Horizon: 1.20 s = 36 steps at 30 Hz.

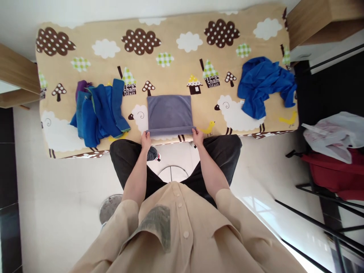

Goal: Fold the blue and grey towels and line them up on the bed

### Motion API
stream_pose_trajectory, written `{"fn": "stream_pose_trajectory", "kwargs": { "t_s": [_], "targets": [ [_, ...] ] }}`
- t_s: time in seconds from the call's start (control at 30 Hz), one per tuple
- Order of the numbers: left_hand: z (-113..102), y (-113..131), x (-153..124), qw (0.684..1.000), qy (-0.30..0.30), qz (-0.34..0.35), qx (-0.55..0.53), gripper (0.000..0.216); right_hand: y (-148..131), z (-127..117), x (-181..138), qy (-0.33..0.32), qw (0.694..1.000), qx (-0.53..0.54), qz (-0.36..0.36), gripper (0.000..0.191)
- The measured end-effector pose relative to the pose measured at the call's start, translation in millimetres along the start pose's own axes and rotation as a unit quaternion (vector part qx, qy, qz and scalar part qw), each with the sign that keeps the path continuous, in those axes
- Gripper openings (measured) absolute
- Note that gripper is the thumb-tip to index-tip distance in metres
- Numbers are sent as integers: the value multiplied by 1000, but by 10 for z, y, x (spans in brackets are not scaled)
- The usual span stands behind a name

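A grey towel [170, 113] lies flat on the table's patterned cover, with its near edge folded over into a narrow strip. At the strip's left corner my left hand [146, 141] is closed, pinching the cloth. My right hand [198, 137] pinches the opposite corner in the same way. Left of the towel is a stack of folded blue cloths [98, 112] with a bit of purple at its back. A crumpled blue cloth [264, 85] lies to the right.
The beige cover [170, 79] with sheep and clouds drapes over the table edge. Wooden shelves [321, 22] stand at the back right. A white plastic bag [335, 132] rests on red fabric [335, 170] at the right. A round stool [110, 208] is on the floor at lower left.
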<state>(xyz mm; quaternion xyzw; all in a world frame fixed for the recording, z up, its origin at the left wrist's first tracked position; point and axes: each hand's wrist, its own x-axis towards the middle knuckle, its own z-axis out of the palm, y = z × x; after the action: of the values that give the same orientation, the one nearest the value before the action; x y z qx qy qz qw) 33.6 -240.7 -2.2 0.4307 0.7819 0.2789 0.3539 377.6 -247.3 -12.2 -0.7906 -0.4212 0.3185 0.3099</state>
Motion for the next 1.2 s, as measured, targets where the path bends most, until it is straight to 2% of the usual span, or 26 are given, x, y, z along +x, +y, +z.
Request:
{"fn": "stream_pose_trajectory", "kwargs": {
  "t_s": [0.17, 0.4, 0.67, 0.77, 0.9, 1.03, 1.1, 1.2],
  "targets": [
    [45, 1, 31, 998, 14, 11, 53, 27, 27, -32, -24, 5, 998, -48, 32, 33],
    [114, 88, -12, 995, 50, -14, 85, 32, -33, -90, -42, 2, 994, -95, 63, 40],
    [113, 89, -122, 992, 53, -45, 102, 30, -43, -81, -91, -5, 986, -146, 80, 41],
    [102, 105, -96, 992, 38, -77, 89, 27, -68, -90, -86, -18, 982, -166, 93, 41],
    [69, 133, -56, 992, 36, -106, 58, 18, -97, -93, -42, -17, 987, -118, 108, 35],
    [29, 141, -61, 993, 33, -104, 39, 16, -98, -89, -47, 43, 991, -47, 115, 31],
    [22, 126, -63, 994, 22, -100, 34, 20, -90, -90, -78, 66, 991, -26, 115, 32],
    [32, 77, -42, 994, 2, -101, 31, 22, -74, -99, -124, 56, 991, -26, 115, 39]
  ]
}}
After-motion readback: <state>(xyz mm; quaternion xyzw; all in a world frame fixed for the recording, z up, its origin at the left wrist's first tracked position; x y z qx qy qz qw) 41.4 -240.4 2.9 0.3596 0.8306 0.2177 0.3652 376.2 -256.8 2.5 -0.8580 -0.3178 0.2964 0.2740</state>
